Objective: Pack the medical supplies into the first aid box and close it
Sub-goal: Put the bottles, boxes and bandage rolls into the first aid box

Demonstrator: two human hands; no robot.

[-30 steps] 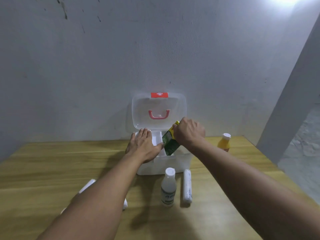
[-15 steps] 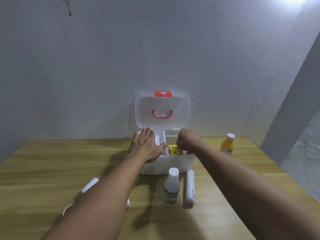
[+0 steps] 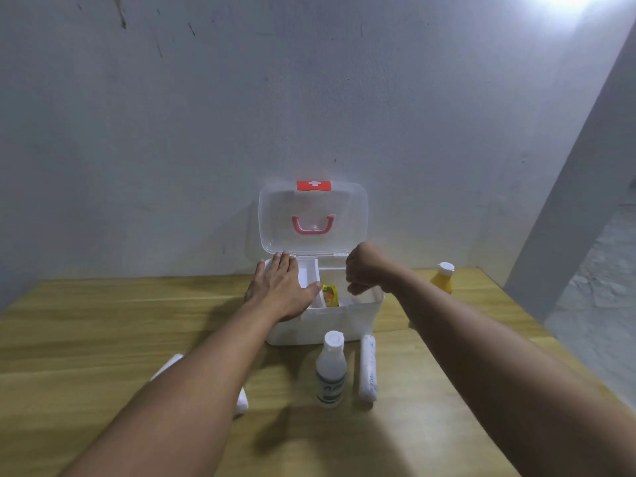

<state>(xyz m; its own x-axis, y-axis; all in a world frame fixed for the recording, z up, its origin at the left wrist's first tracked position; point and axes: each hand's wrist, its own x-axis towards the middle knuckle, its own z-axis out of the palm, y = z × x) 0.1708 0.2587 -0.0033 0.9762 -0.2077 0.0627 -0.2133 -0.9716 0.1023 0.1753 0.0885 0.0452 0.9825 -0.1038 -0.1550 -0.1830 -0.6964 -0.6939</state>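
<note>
The white first aid box (image 3: 330,321) stands on the wooden table with its clear lid (image 3: 313,218) upright against the wall. A yellow-green carton (image 3: 330,296) stands inside the box. My left hand (image 3: 282,287) lies flat, fingers spread, on the box's left rim. My right hand (image 3: 364,270) hovers above the box's right side, fingers curled down and holding nothing. In front of the box stand a clear bottle with a white cap (image 3: 331,370) and a white gauze roll (image 3: 367,370). An orange bottle (image 3: 443,278) stands to the right.
A white roll (image 3: 241,402) lies on the table, mostly hidden under my left forearm. The grey wall runs close behind the box. The table's right edge (image 3: 537,342) drops off to a concrete floor beside a slanted pillar.
My right hand lowered the carton into the box, let go of it and has lifted above the box. My left hand stayed on the rim.
</note>
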